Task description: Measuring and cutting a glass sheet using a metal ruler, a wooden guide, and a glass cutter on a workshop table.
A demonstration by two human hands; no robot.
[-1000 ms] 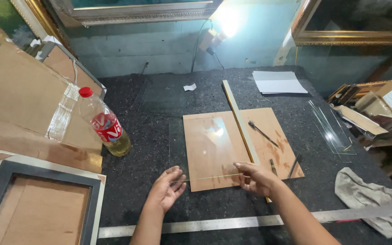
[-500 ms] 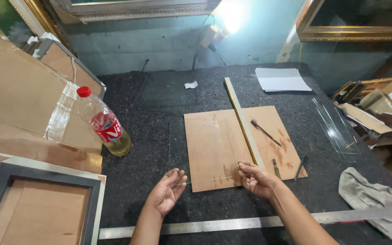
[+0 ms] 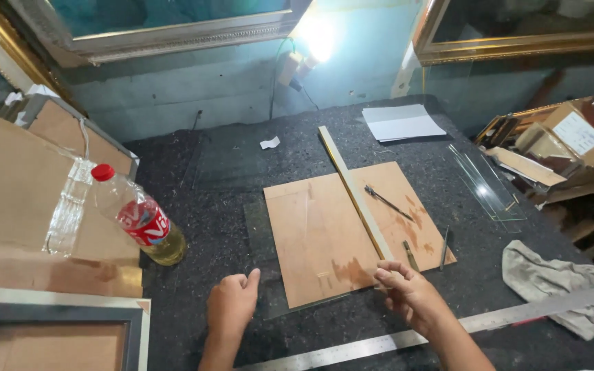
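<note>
Head view: the left hand (image 3: pixel 232 304) is resting on the dark speckled table (image 3: pixel 228 172) just off the near left corner of the brown board (image 3: pixel 331 233), fingers curled loosely inward and gripping nothing. The right hand (image 3: pixel 410 294) is hovering at the board's near right edge, fingers bent and pinched together; whether they are gripping the edge of the glass sheet (image 3: pixel 269 275) lying over the board cannot be told. The glass sheet is showing as a faint outline overhanging the board on its left and near sides. A long wooden straightedge (image 3: pixel 355 192) is lying diagonally across the board, its near end just beside the right fingertips. A thin pen-like tool (image 3: pixel 388 203) is lying on the board to the right of the straightedge. A steel ruler (image 3: pixel 462 323) is running along the near edge of the table beneath the right forearm. A plastic bottle with a red cap (image 3: pixel 139 220) is standing tilted at the left, well apart from both hands. A grey rag (image 3: pixel 551 282) is sitting at the right.
</note>
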